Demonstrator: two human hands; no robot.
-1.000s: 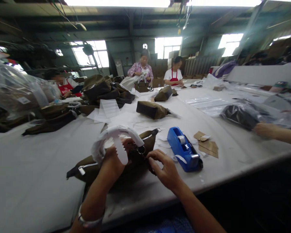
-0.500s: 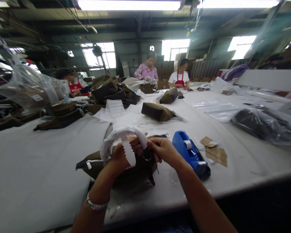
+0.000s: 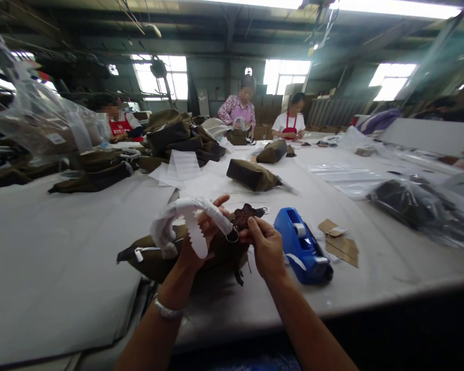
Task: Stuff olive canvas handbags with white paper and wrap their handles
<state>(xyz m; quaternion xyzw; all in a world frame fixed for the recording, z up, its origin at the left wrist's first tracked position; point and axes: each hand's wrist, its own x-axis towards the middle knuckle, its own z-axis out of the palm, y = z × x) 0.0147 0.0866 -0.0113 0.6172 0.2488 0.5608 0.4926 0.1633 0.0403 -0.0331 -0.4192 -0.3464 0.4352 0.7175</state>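
Observation:
An olive and dark bag [image 3: 149,260] with a zipper lies in front of me. Its curved handle [image 3: 164,219] is wrapped in white, and a white strip with a jagged edge [image 3: 196,234] hangs from it. My left hand [image 3: 201,237] reaches through the handle's loop, fingers stretched out and apart near the handle's right end; the strip hides part of it. Between thumb and fingers, my right hand [image 3: 266,245] pinches a dark brown flower-shaped charm [image 3: 244,215]. Close to the charm is a metal ring [image 3: 232,236] at the handle's end.
Right of the bag stands a blue tape dispenser [image 3: 299,242], with brown card tags [image 3: 342,250] beyond it. Another bag [image 3: 251,175] lies ahead, near white paper sheets [image 3: 183,165] and a pile of bags [image 3: 170,136]. Several people work across the table.
The flower-shaped charm now shows in my right hand, which has turned more upright. My left fingers have lifted and spread. The wrapped handle has shifted slightly left.

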